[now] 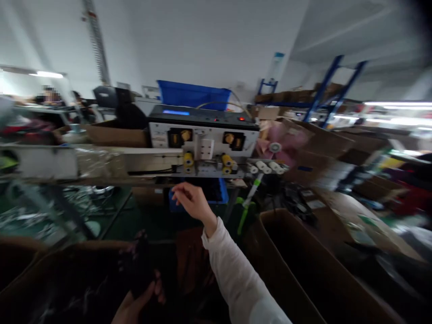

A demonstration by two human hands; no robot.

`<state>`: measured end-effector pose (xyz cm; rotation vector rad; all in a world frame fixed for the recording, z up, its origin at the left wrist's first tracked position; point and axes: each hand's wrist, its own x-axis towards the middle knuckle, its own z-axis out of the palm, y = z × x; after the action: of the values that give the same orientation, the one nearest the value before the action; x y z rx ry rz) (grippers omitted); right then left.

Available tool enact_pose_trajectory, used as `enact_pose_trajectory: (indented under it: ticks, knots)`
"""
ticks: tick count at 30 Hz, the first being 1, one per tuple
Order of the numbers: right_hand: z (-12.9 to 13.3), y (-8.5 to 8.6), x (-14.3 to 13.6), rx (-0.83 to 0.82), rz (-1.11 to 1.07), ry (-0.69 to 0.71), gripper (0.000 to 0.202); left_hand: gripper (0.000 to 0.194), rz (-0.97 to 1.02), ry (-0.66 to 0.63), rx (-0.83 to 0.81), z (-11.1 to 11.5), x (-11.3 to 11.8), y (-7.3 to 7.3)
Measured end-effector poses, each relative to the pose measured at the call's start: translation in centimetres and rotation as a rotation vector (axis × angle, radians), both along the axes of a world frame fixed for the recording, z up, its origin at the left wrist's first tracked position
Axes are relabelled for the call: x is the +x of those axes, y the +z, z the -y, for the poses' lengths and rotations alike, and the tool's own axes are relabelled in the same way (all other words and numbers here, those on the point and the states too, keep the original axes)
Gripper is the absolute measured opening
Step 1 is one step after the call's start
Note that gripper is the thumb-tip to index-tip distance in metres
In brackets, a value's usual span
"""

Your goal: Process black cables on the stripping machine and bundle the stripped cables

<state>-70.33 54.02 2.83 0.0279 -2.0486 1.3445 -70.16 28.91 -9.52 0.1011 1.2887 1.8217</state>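
My left hand (pixel 147 292) is low in the view, its fingers closed round a dark bundle (pixel 137 263) with small pinkish specks at its upper end. Shadow hides what kind of thing the bundle is. Further forward is my right hand (pixel 194 202), in a white sleeve, in front of the bench edge. Its fingers are curled in toward the thumb, and anything between them is too small or dark to make out. Beyond it stands a bench machine (pixel 209 130) with a lit blue display, red lights and yellow rollers (pixel 227 159). My right hand is apart from it.
A blue bin (pixel 194 94) stands behind the machine, and another blue bin (pixel 221 191) is under the bench. A pink fan (pixel 275 146) and white rolls (pixel 266 167) are at the right. Deep brown containers (pixel 270 220) flank me. People sit far left.
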Motion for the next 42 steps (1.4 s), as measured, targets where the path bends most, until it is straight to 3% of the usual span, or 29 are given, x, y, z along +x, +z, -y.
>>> enact_pose_trajectory:
  ticks: [2, 4, 7, 9, 14, 19, 27, 32, 37, 42]
  knots:
    - [1.2, -4.2, -1.8, -0.15, 0.143, 0.109, 0.026, 0.027, 0.015, 0.029, 0.089, -0.2, 0.9, 0.1]
    - [1.5, -6.7, -4.6, -0.439, 0.183, 0.062, 0.033, 0.025, 0.017, 0.036, 0.163, -0.5, 1.4, -0.1]
    - [0.8, -7.1, -8.5, -0.853, 0.08, -0.085, 0.041, 0.026, 0.006, 0.063, 0.2, -0.5, 1.6, -0.3]
    - [0.3, -6.0, -10.3, -0.938, -0.011, -0.167, 0.04, 0.026, -0.001, 0.073, 0.206, -0.3, 1.6, -0.3]
    - [-0.5, -2.8, -13.1, -0.93, -0.067, -0.332, 0.037, 0.023, -0.004, 0.072, 0.207, -0.1, 1.5, -0.5]
    - [-0.8, -1.4, -14.1, -0.966, 0.002, -0.415, 0.024, 0.018, -0.033, 0.039, 0.229, 0.0, 1.4, -0.7]
    - [-1.3, -2.4, -13.2, -0.996, -0.005, -0.358, 0.028, 0.019, -0.011, 0.042, 0.222, 0.3, 1.5, -0.1]
    - [-1.6, -2.2, -13.5, -1.023, -0.009, -0.363, 0.023, 0.018, -0.004, 0.033, 0.226, 0.3, 1.2, -0.3]
    - [-1.4, -2.8, -12.9, -1.079, -0.156, -0.338, 0.025, 0.02, -0.006, 0.052, 0.214, 0.2, 1.2, -0.3]
    - [-0.6, -3.5, -13.2, -0.98, -0.17, -0.289, 0.025, 0.022, -0.015, 0.103, 0.188, 0.1, 1.4, 0.2]
